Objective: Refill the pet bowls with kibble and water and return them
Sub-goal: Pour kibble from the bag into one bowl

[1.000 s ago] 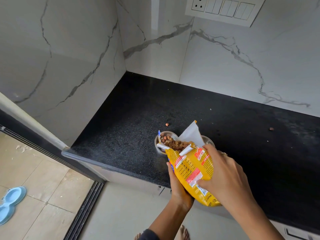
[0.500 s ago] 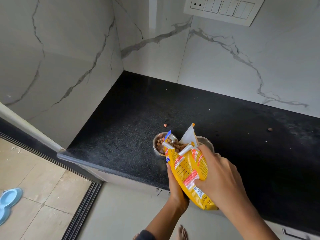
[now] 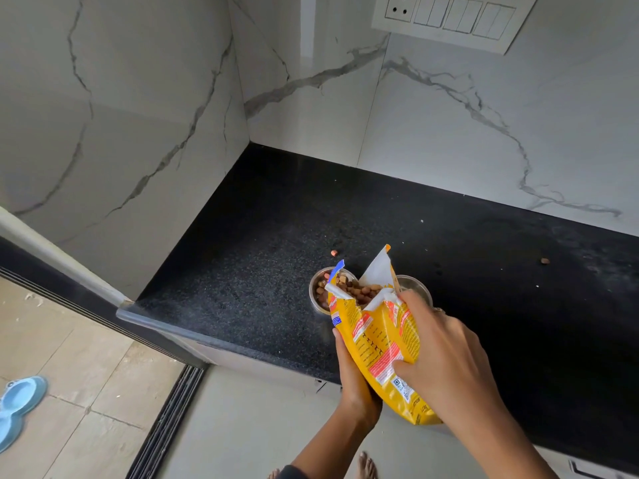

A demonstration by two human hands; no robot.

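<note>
Two small steel bowls stand side by side on the black counter (image 3: 262,257). The left bowl (image 3: 320,293) holds brown kibble; the right bowl (image 3: 416,285) is mostly hidden behind the bag. A yellow kibble bag (image 3: 377,344), torn open at the top, is tilted over the left bowl with kibble at its mouth. My left hand (image 3: 352,378) supports the bag from below. My right hand (image 3: 446,354) grips it from above, near the opening.
Two stray kibbles lie on the counter, one (image 3: 333,253) just behind the bowls, one (image 3: 545,260) far right. A blue bowl stand (image 3: 19,406) sits on the floor at lower left. Marble walls close the counter's back and left; a switch panel (image 3: 449,19) is above.
The bag has stayed tilted over the left bowl while kibble went in. Both hands keep their hold, shifting only slightly.
</note>
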